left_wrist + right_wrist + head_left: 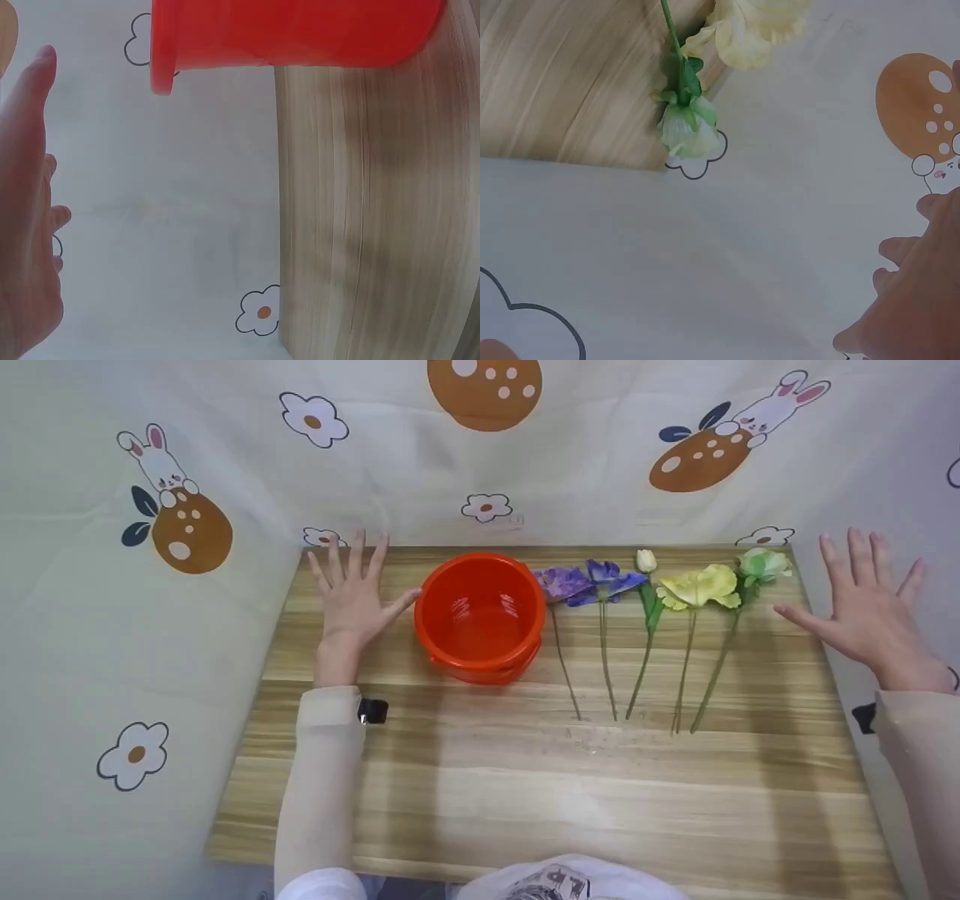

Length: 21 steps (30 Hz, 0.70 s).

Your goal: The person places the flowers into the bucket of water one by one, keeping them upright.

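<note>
Fingers point(356, 559) spread wide, the left hand point(351, 611) holds nothing, just left of the red bucket point(480, 675) on the counter point(510, 780). From my end, the bucket looks like light, glossy plastic, a bit slippery; I'd pinch its rim. Right of the bucket, in order, lie a purple flower point(564, 583), a blue-violet flower point(598, 595), a white tulip point(646, 560), a yellow flower point(697, 586) and a green flower point(763, 565). I judge them feather-light, petals soft and easily crushed, stems firmer: I'd grip mid-stem. Farthest right of the bucket, the right hand point(870, 615) is likewise splayed and bare.
</note>
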Motion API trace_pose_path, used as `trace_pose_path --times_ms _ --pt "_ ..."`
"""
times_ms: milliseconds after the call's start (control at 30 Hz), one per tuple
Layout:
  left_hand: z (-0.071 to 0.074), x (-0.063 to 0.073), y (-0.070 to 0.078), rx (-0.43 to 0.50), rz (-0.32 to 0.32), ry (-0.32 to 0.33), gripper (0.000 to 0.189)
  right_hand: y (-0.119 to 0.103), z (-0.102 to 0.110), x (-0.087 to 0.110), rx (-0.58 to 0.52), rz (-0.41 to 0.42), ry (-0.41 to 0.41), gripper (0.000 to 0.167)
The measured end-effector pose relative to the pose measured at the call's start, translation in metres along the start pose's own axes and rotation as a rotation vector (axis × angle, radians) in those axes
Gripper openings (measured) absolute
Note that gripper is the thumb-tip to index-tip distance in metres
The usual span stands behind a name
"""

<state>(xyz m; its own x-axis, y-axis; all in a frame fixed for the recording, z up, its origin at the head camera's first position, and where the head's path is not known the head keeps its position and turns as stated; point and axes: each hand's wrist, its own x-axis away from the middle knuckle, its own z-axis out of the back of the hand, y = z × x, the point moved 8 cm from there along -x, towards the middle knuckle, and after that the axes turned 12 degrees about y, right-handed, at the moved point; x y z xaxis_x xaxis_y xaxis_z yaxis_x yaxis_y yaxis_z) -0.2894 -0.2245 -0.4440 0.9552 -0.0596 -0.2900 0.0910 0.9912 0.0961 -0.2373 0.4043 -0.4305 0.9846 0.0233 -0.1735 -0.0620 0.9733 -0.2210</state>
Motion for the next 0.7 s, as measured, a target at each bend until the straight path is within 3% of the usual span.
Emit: trace_pose_path --times_ms 700 --pt "-0.004 0.007 0.006 0.040 -0.048 0.061 0.087 0.003 -0.019 0.004 -0.039 0.019 -0.026 0.102"
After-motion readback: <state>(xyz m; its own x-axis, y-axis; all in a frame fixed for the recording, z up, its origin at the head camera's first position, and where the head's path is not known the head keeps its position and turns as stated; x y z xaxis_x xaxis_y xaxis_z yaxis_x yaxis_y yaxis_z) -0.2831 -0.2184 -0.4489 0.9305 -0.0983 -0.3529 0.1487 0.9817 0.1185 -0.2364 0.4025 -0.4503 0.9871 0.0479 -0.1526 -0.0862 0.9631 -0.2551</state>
